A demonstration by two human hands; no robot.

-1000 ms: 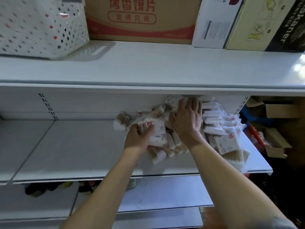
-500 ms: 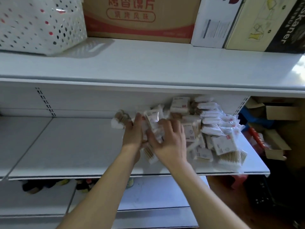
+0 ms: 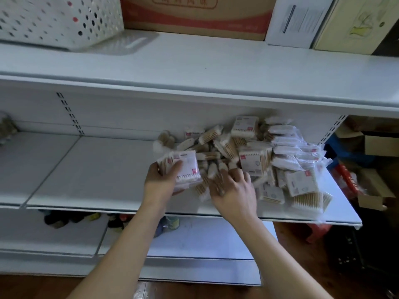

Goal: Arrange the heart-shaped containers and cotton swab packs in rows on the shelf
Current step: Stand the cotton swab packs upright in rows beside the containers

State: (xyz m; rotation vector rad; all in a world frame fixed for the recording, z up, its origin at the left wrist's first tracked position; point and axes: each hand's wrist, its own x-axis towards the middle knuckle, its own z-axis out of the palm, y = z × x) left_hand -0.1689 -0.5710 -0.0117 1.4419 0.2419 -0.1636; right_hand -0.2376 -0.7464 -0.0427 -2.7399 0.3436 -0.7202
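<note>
Head view: the left hand (image 3: 161, 184) grips a swab pack (image 3: 181, 169) at the heap's (image 3: 254, 156) left edge on the shelf (image 3: 92, 169). The right hand (image 3: 234, 190) is blurred, fingers spread over loose packs. Raking carelessly could push front packs off the edge.
</note>
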